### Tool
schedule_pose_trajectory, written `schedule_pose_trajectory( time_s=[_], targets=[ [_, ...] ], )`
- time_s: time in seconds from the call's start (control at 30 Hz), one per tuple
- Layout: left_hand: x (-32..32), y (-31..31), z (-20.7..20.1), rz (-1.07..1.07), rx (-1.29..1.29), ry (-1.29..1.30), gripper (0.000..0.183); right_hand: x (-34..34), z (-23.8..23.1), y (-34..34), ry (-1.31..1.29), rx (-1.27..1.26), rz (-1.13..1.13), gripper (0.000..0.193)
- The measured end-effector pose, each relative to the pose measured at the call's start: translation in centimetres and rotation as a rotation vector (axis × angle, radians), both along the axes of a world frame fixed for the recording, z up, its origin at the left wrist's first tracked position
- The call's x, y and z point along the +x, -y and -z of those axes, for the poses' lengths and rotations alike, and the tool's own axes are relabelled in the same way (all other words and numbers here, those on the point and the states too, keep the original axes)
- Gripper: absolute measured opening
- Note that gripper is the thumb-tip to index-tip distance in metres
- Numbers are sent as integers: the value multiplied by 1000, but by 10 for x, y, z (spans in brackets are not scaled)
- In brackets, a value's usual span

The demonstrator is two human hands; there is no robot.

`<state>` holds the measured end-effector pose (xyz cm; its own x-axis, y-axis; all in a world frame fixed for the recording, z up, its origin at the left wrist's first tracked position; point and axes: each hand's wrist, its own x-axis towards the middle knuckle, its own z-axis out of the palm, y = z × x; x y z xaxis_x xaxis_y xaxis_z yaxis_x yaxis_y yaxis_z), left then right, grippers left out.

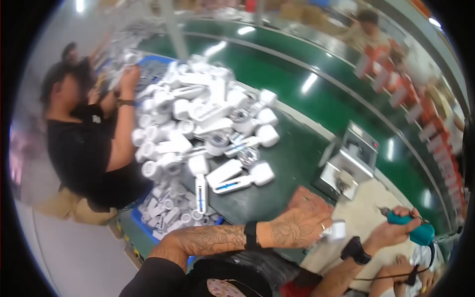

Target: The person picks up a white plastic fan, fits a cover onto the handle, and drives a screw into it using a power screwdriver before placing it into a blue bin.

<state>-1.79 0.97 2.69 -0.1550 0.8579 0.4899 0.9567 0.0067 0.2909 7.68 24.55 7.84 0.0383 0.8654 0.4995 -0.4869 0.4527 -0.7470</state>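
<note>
- Head view, the step in hand: right of centre toward the bottom, the left hand [296, 230] has its fingers bent over a small white part [338, 230] and appears to grip it. At lower right, the right hand [397, 230] has its fingers wrapped round a teal power driver [421, 231], its tip pointing toward the left of the frame. This looks like the handling of one white part with the driver at the ready; the tip is apart from the part.
- The next move probably calls for a steady left grip, with the part turned so that the tip can meet it squarely.
- Head view, around the hands: a beige sheet [368, 200] lies beneath the driver, with a boxy metal device [350, 163] above it in the frame. A heap of white housings [195, 111] fills the centre left, and a green conveyor [277, 64] curves across the top.
- Hard to make out: the left fingertips are blurred and partly hidden behind the hand, so their exact hold cannot be told. Whether the driver's tip carries a screw is too blurred to tell. Limbs at the lower right are cut off by the dark rim.
</note>
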Motion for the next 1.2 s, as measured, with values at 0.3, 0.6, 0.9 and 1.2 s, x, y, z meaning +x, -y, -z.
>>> schedule_pose_trajectory(
  time_s=[0.3,0.6,0.9,1.2],
  targets=[
    [-148,165,-33,-831,784,851,46,14,75,-21,235,5,-40,42],
    [-311,322,-82,-927,1079,988,37,14,80,-6,227,125,-221,45],
    [-286,256,-95,-1114,490,344,35,11,73,-1,229,103,-192,50],
    [-53,60,-27,-161,168,599,27,4,70,16,214,36,-279,57]
  ],
)
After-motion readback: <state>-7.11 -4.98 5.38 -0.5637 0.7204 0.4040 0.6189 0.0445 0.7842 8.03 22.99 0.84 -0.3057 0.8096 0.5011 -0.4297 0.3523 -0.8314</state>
